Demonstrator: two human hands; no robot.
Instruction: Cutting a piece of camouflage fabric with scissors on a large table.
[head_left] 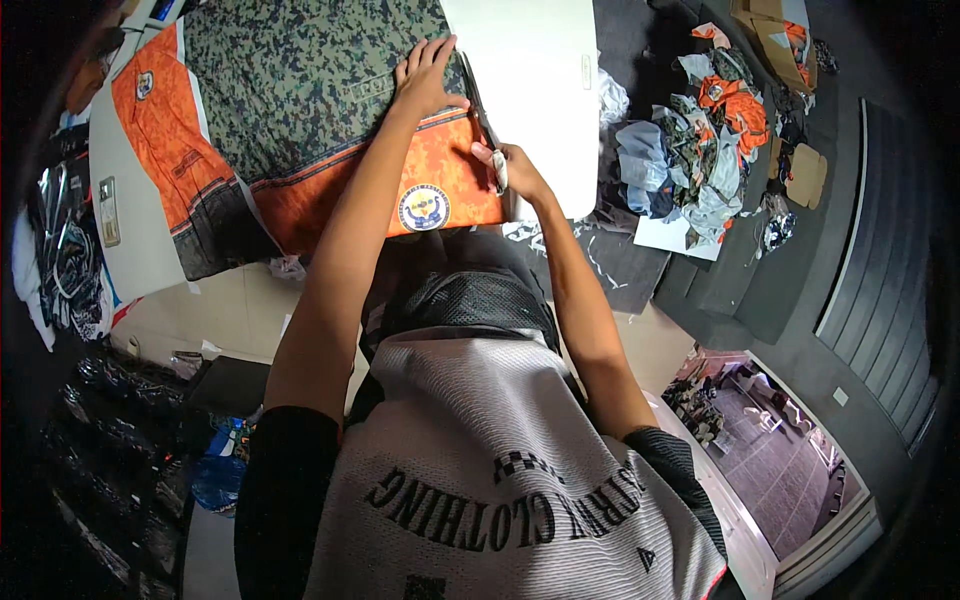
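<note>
A large printed cloth [290, 90], green camouflage with an orange band and a round emblem, lies over the white table [530, 60]. My left hand [428, 80] rests flat on it near its right edge, fingers spread. Close by, my right hand [515, 170] grips a pair of scissors [478, 105] by the handles. Their long dark blades point away from me along the cloth's right edge. Whether the blades are parted is hard to tell. Further left lies an orange and dark printed cloth piece [165, 130], partly beneath the camouflage one.
A heap of fabric scraps [700, 150] covers the floor at right, beside a cardboard box [780, 40]. White trimmings [590, 250] lie near the table's right leg area. Dark plastic-wrapped bundles [110, 470] stand at lower left. At far left, another person [90, 75] is partly visible.
</note>
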